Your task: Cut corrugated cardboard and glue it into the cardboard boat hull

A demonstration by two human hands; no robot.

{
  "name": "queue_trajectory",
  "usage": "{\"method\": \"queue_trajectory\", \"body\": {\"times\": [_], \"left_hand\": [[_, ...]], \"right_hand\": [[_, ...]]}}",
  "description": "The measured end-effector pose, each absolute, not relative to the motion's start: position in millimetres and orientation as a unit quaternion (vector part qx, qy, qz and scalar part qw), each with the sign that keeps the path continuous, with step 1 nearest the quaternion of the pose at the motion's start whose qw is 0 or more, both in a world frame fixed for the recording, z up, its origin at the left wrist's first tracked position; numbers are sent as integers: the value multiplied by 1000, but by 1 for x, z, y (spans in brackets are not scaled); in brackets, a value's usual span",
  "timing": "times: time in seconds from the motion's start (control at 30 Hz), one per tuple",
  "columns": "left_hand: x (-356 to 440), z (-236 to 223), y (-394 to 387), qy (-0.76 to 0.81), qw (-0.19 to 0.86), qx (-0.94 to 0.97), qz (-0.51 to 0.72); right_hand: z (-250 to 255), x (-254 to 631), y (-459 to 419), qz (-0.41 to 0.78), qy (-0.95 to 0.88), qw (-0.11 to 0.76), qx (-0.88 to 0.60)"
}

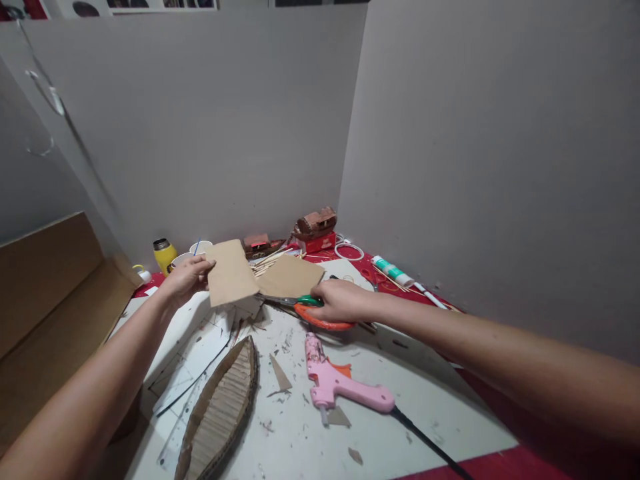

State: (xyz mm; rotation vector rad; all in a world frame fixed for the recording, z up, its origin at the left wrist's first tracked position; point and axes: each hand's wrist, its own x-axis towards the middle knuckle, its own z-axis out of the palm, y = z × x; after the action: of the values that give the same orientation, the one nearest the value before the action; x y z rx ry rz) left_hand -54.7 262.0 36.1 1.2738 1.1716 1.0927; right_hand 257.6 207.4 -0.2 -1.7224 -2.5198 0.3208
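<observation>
My left hand (187,281) pinches the left edge of a piece of brown cardboard (231,272), held raised over the table. In my right hand (343,300) is a pair of scissors (313,303) with green and orange handles; the blades point left, at the cardboard's lower right corner. Whether the blades touch the cardboard I cannot tell. Another brown cardboard piece (293,277) lies just behind the scissors. Nearer to me, a boat-shaped cardboard hull (220,417) rests beside a pink glue gun (345,383).
Cardboard scraps (280,373) litter the white board (400,427). At the back stand a yellow bottle (164,255), a brown model boat (315,225) on a red box, and wooden sticks (270,260). A green-and-white tube (393,271) lies right. A large cardboard sheet (50,287) leans left.
</observation>
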Motion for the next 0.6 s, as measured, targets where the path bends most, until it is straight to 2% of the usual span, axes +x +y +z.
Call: {"method": "queue_trajectory", "body": {"times": [0.37,0.6], "left_hand": [[-48,29,271,479,526,468,524],[-26,32,269,482,544,480,491]], "right_hand": [[-13,261,206,-2,-858,58,-511],[1,258,217,-45,-848,184,-496]]}}
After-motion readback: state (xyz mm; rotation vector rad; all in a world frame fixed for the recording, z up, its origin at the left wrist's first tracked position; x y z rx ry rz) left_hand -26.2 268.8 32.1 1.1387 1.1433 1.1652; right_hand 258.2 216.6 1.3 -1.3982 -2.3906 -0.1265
